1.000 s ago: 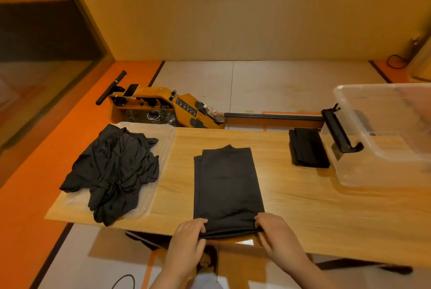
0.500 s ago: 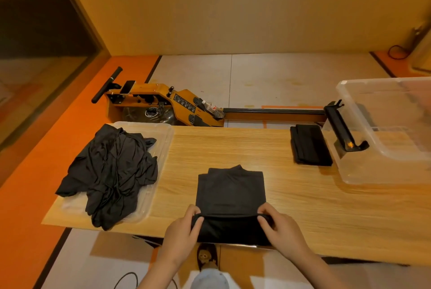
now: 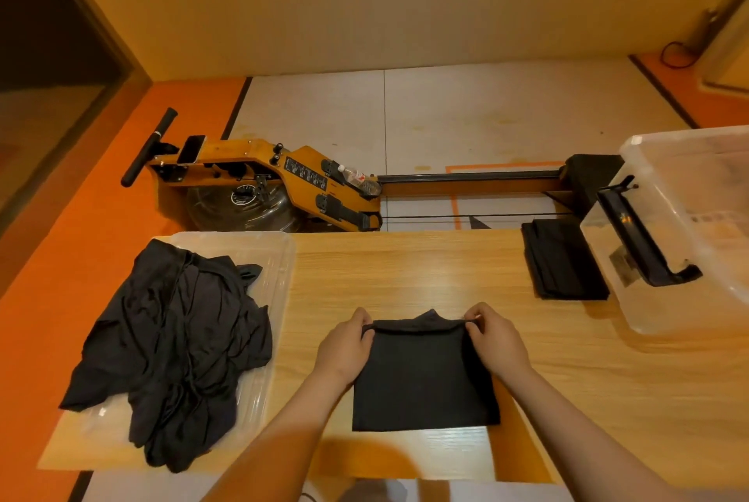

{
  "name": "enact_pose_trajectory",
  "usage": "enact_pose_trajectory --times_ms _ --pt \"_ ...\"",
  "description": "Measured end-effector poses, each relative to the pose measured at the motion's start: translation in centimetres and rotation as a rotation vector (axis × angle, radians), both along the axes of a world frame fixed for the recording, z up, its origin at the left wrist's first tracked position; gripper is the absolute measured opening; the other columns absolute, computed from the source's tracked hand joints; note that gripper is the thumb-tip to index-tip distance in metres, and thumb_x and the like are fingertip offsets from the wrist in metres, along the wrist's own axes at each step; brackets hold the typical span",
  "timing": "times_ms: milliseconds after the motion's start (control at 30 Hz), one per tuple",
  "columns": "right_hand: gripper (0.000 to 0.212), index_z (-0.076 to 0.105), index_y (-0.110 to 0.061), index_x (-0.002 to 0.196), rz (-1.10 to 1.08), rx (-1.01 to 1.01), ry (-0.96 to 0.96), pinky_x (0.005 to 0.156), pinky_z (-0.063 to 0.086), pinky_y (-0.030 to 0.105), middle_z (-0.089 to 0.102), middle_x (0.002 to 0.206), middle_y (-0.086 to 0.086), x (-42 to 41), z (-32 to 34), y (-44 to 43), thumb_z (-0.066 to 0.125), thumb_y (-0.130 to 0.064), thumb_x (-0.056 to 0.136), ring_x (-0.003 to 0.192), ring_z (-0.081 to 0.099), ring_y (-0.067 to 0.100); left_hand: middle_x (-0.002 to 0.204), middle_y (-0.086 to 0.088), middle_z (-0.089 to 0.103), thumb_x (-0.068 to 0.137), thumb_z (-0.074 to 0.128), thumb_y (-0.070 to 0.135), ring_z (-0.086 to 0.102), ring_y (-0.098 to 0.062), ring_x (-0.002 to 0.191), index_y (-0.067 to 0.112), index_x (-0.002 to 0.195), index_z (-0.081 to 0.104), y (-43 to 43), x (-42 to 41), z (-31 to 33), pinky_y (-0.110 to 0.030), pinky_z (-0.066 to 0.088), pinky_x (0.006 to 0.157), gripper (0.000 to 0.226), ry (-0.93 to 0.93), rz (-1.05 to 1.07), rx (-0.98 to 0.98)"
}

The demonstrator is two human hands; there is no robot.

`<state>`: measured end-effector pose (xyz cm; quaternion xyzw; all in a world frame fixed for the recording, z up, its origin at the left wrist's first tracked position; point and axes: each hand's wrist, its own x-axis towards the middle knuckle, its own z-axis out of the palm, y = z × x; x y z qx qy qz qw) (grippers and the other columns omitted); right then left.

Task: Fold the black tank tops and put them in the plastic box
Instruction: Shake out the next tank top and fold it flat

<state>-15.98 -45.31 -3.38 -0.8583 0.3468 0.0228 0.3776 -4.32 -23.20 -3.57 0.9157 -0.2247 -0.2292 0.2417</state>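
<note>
The black tank top (image 3: 425,376) lies as a folded panel at the near middle of the wooden table (image 3: 405,266), right in front of the person. The left hand (image 3: 344,347) pinches its far left corner, and the right hand (image 3: 496,339) pinches the far right corner, fingers curled over the top layer's edge.

To the left, a pile of black tank tops (image 3: 174,339) sprawls over a clear shallow tray (image 3: 279,254), spilling past its near edge. Far right, a folded stack (image 3: 563,262) sits just beside the plastic box (image 3: 689,193), which bears a black latch handle (image 3: 640,242) on its near wall.

The tabletop is pale wood grain running left to right. Behind it a yellow rowing machine (image 3: 263,177) stands on a floor of grey panels and orange border, against a plain tan wall.

The panel sits square to the table's front edge, a little wider than deep, so its long axis runs left to right. Its creased edge faces the person, the held edge faces away, and a small peak of cloth pokes out beyond that far edge.
</note>
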Motion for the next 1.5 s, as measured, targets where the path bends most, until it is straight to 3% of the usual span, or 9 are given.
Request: enact_pose_trajectory --times_ms 233,367,433,533,800,1000,1133,1233,1500 --pt "0.015 0.058 -0.016 0.102 -0.061 -0.267 -0.073 0.067 0.049 0.033 0.061 0.097 0.001 0.0 -1.0 1.2 0.059 -0.008 0.088 0.086 0.056 0.018 0.089 0.001 0.058 0.1 0.045 0.031 0.057 -0.018 0.08 0.016 0.102 0.049 -0.6 -0.3 -0.9 -0.034 0.047 0.063 0.015 -0.177 0.111 0.023" --pt "0.024 0.065 -0.012 0.097 0.427 -0.638 -0.248 0.088 0.05 0.039 0.062 0.113 0.01 -1.3 -2.0 3.2 0.066 -0.011 0.073 0.107 0.056 0.026 0.114 -0.007 0.066 0.088 0.044 0.035 0.063 -0.024 0.1 0.012 0.111 0.069 -2.2 -4.2 -1.4 -0.036 0.053 0.082 0.042 -0.488 -0.144 0.114" --pt "0.034 0.067 -0.016 0.11 0.589 -0.624 -0.211 0.109 0.032 0.039 0.058 0.131 0.006 -2.2 -3.3 4.5 0.052 -0.023 0.08 0.126 0.044 0.022 0.128 -0.011 0.062 0.084 0.037 0.04 0.055 -0.026 0.12 0.01 0.122 0.065 -2.9 -7.0 -2.1 -0.04 0.037 0.105 0.057 -0.424 -0.257 0.121" --pt "0.051 0.049 -0.023 0.138 0.654 -0.584 -0.066 0.115 0.012 0.037 0.039 0.15 -0.001 -3.3 -4.9 4.8 0.042 -0.039 0.09 0.141 0.027 0.018 0.15 -0.011 0.037 0.087 0.038 0.047 0.023 -0.025 0.143 0.005 0.148 0.03 -2.0 -8.9 -3.9 -0.04 0.012 0.115 0.074 -0.303 -0.258 0.194" --pt "0.06 0.029 -0.021 0.149 0.533 -0.524 0.138 0.112 0.012 0.05 0.033 0.154 0.005 -4.1 -4.8 6.7 0.018 -0.053 0.099 0.145 0.018 0.025 0.153 -0.006 0.037 0.081 0.045 0.049 0.012 -0.018 0.148 0.015 0.147 0.036 -0.1 -6.3 -4.2 -0.04 0.017 0.112 0.075 -0.328 -0.469 0.262" --pt "0.071 0.025 -0.017 0.149 0.472 -0.581 0.051 0.11 0.016 0.053 0.034 0.151 0.016 -6.3 -5.9 10.7 0.01 -0.062 0.096 0.14 0.025 0.034 0.162 0.006 0.01 0.09 0.043 0.024 0.004 -0.011 0.149 0.022 0.15 0.03 -0.4 -1.8 -1.4 -0.037 -0.007 0.119 0.061 -0.365 -0.718 0.285" --pt "0.052 0.072 -0.021 0.107 0.435 -0.529 0.026 0.081 0.054 0.039 0.069 0.11 0.01 -4.8 -3.2 11.7 0.033 -0.048 0.085 0.1 0.064 0.029 0.161 0.002 0.015 0.097 0.036 0.016 0.007 -0.012 0.149 0.015 0.144 0.041 -3.1 -2.8 -0.2 -0.035 -0.004 0.121 0.047 -0.444 -0.507 0.262" --pt "0.036 0.071 -0.021 0.086 0.392 -0.555 -0.072 0.083 0.047 0.031 0.067 0.093 0.001 -3.9 -2.5 10.7 0.037 -0.033 0.084 0.088 0.065 0.021 0.153 -0.006 0.035 0.092 0.029 0.022 0.032 -0.02 0.142 0.012 0.135 0.053 -2.7 -6.8 -2.0 -0.039 0.018 0.114 0.05 -0.424 -0.236 0.189" --pt "0.055 0.05 -0.02 0.139 0.6 -0.583 -0.047 0.111 0.017 0.039 0.045 0.147 0.003 -2.5 -4.0 7.2 0.034 -0.03 0.088 0.138 0.036 0.022 0.158 -0.016 0.006 0.101 -0.002 0.044 0.01 -0.027 0.146 0.003 0.149 0.007 -1.5 -11.8 -5.0 -0.04 0.009 0.116 0.064 -0.33 0.008 0.203"
